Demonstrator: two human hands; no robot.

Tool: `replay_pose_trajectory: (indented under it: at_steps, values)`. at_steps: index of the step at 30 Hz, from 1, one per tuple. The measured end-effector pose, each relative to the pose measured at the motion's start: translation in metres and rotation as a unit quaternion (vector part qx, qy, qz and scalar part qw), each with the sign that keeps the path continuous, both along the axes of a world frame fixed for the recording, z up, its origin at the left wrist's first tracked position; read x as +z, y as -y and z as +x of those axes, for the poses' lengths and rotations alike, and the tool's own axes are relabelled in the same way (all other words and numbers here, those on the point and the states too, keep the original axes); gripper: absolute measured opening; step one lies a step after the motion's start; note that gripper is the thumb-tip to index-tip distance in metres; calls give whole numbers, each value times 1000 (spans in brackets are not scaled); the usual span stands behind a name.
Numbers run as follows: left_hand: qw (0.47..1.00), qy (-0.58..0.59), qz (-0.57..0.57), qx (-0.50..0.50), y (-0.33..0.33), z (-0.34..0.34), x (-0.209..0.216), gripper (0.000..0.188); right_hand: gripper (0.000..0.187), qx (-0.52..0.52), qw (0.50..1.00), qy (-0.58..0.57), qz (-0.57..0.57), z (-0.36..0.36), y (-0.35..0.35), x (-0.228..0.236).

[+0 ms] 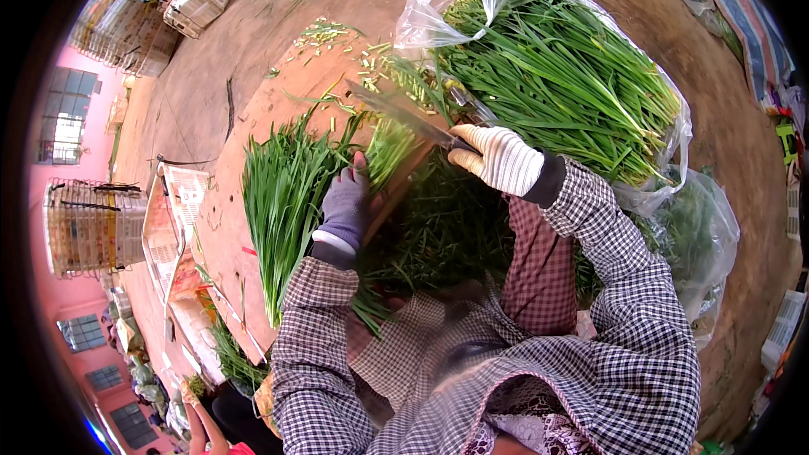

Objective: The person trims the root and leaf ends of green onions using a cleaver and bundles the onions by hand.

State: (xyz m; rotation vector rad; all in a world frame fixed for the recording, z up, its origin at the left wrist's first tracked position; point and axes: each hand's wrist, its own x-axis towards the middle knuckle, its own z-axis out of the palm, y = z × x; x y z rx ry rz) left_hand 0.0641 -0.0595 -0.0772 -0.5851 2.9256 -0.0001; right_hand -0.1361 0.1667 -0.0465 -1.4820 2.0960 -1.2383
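My right hand (502,158), in a white knit glove, is closed round the dark handle of a knife (403,112). Its broad blade points up and left, slightly blurred, over the cut ends of some garlic chives (388,147). My left hand (345,206), in a purple-grey glove, is closed on these chives near the board's edge, its fingers partly hidden. To its left lies a spread bunch of long green garlic chives (286,202) on the brown board (226,194). Short pale cut pieces (324,34) are scattered at the board's far end.
A clear plastic bag (438,13) full of garlic chives lies at the far right; another bag (704,227) is nearer. Loose greens (447,227) lie in shadow below the board. Crates (97,223) stand at left. Another person's arms (202,421) show at lower left.
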Motion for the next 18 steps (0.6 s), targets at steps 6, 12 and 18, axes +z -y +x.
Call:
replay_pose_trajectory:
  at_steps: [6,12,18]
  values:
    - [997,53,-50,-9,-5,-4,-2,98,35,17,993,-79,91,12,-5,-19]
    - [996,31,-62,-49,-1,-3,-9,93,28,68,964,-203,156,12,-1,-25]
    - [993,69,-55,-74,2,-5,-18,97,24,44,965,-222,129,13,41,-39]
